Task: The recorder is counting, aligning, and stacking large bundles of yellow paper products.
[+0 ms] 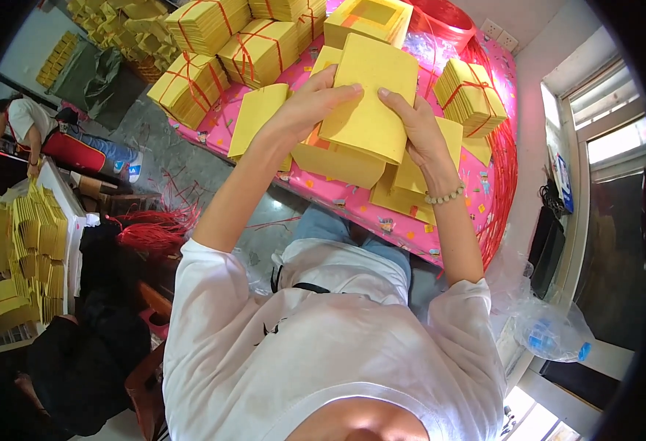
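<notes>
Stack of yellow paper [373, 106] was held in both hands over a pink counter

The left grip [310, 104] was closed on the stack's left side, its thumb pressed flat on the top face. The right grip [418, 126] held the opposite side, thumb also on top, and a beaded bracelet [446, 195] circled that wrist. The stack was tilted above a lower yellow pile [341, 163]; whether the two touched could not be told.

The counter [411, 235] wore a pink patterned cloth. More loose yellow paper [260, 117] lay just left of the pile. Farther left, bundles [258, 53] tied with red string were heaped on one another, and a single tied bundle [471, 98] stood near the right edge. Long red strings [501, 213] hung down that side, below a red basin [444, 20] at the back.

Across the floor to the left, another person [33, 121] in a white top bent beside a white table [72, 228] piled with yellow paper. A clear bag [558, 323] sat at lower right.
</notes>
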`<control>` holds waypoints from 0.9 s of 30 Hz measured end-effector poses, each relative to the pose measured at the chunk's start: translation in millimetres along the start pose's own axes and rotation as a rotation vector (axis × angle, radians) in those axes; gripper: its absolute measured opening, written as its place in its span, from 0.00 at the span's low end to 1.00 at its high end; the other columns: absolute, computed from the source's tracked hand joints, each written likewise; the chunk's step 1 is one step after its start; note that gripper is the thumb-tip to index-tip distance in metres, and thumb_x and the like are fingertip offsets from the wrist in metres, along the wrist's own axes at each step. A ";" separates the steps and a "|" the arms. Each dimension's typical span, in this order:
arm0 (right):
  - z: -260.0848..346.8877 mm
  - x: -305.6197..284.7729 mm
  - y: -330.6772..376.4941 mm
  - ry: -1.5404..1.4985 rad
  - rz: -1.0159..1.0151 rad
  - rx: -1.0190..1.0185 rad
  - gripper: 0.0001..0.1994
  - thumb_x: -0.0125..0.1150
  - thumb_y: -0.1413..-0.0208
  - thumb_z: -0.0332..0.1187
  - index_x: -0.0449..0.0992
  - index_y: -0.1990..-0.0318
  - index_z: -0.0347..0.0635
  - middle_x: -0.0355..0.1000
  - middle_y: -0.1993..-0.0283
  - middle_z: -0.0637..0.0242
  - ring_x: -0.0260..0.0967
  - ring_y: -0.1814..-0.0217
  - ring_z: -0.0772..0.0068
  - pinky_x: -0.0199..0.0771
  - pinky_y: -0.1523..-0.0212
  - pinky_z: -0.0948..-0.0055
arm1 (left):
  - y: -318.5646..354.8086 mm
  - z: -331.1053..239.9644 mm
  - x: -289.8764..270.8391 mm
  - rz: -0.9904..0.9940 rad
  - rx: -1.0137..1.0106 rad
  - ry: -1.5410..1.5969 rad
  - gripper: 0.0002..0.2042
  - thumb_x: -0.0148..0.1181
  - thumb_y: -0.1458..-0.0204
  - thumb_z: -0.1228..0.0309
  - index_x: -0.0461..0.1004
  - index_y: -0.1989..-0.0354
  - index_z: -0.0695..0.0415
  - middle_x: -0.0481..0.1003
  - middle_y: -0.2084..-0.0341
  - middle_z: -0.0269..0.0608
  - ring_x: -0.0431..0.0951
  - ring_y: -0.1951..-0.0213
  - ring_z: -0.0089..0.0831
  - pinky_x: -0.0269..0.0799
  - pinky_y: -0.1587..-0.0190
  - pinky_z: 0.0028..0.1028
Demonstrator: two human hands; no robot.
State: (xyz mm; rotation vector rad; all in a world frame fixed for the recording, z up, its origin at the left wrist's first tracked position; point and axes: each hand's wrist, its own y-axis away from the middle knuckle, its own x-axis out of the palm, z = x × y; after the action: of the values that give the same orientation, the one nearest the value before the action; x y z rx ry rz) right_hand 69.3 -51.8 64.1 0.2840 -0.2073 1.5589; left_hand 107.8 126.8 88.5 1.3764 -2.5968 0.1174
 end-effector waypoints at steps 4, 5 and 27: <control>-0.6 1.8 1.9 0.029 -0.010 -0.041 0.20 0.60 0.46 0.34 0.67 0.50 0.30 0.72 0.55 0.60 0.73 0.57 0.74 0.75 0.58 0.77 | -1.1 1.8 -2.3 -0.028 0.017 -0.059 0.20 0.54 0.46 0.71 0.62 0.45 0.63 0.71 0.52 0.42 0.72 0.52 0.28 0.67 0.49 0.27; -1.6 1.4 2.1 0.029 -0.010 -0.041 0.20 0.60 0.46 0.34 0.67 0.50 0.30 0.72 0.55 0.60 0.73 0.57 0.74 0.75 0.58 0.77 | -1.5 2.9 -2.5 -0.029 0.017 -0.058 0.20 0.54 0.46 0.71 0.62 0.45 0.63 0.71 0.52 0.42 0.72 0.52 0.28 0.67 0.49 0.27; 4.6 3.3 13.1 0.244 -0.018 -0.266 0.19 0.61 0.46 0.32 0.68 0.50 0.33 0.72 0.54 0.62 0.70 0.56 0.76 0.72 0.56 0.76 | 2.7 3.9 16.3 -0.067 -0.051 0.141 0.17 0.49 0.43 0.74 0.62 0.45 0.63 0.71 0.52 0.43 0.73 0.52 0.30 0.71 0.51 0.29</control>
State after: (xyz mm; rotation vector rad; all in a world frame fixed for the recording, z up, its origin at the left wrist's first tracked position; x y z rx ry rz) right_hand 56.4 -50.2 70.1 -0.1128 -0.2168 1.5131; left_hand 96.2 114.5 88.3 1.3827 -2.4197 0.1323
